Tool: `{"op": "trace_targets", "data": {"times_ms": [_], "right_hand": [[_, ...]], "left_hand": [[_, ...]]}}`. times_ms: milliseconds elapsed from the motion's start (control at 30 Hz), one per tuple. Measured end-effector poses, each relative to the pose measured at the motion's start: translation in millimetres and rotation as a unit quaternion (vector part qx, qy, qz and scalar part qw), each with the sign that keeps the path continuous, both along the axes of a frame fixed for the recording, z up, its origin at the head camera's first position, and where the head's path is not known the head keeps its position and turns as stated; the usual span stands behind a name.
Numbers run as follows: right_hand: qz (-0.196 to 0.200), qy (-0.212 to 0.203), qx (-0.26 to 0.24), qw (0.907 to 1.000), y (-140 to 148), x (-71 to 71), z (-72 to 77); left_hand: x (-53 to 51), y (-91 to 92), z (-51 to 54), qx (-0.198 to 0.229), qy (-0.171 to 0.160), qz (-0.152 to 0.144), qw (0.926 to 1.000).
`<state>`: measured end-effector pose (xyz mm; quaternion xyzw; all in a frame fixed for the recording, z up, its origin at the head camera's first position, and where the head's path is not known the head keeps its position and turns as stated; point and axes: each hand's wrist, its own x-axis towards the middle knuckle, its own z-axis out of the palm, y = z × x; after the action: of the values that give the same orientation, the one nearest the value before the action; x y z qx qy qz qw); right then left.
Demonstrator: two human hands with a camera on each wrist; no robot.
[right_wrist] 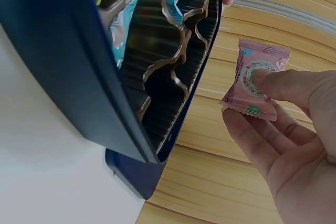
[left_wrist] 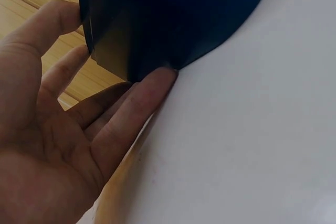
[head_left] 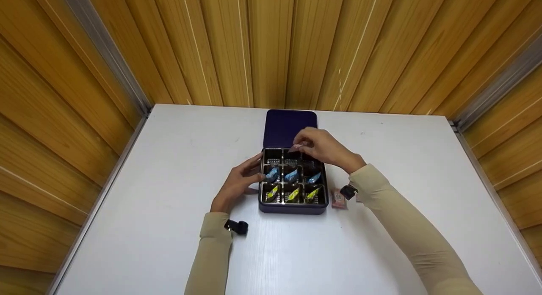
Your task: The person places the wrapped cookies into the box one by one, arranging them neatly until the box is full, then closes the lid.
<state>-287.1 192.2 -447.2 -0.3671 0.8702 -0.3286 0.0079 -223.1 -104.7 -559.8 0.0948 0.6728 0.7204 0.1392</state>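
My right hand (head_left: 328, 149) pinches a pink wrapped candy (right_wrist: 244, 90) between thumb and fingers, above the back row of the dark blue tin (head_left: 292, 209). The tin's black divided insert holds three blue wrapped candies (head_left: 291, 175) in its middle row and three yellow ones (head_left: 293, 195) in its front row. At the tin's left side, my left hand (head_left: 239, 183) rests with the thumb at the rim and extended fingers against the outer wall. The right hand partly hides the back right compartment; the back left and back middle ones show bare bottoms.
The tin's lid (head_left: 286, 128) stands open behind the compartments. Another pink wrapped candy (head_left: 338, 199) lies on the white table (head_left: 169, 180) to the right of the tin, near the right wrist. Wood-patterned panels (head_left: 271, 45) border the table's back and sides.
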Motion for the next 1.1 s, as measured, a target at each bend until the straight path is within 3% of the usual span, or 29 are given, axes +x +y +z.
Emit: {"op": "trace_targets", "data": {"times_ms": [567, 867, 1100], "right_hand": [[0.012, -0.021, 0.042, 0.9988, -34.8, -7.4, 3.5], [0.041, 0.007, 0.051, 0.9978, -49.6, -8.6, -2.1], [0.042, -0.022, 0.069, 0.9965, -56.5, -9.1, -5.2]], "left_hand": [[0.4, 0.1, 2.3, -0.015, -0.015, 0.01, 0.9997], [0.4, -0.2, 1.8, -0.001, -0.021, 0.006, 0.9998], [0.0, 0.3, 0.6, 0.002, -0.021, 0.004, 0.9998]]}}
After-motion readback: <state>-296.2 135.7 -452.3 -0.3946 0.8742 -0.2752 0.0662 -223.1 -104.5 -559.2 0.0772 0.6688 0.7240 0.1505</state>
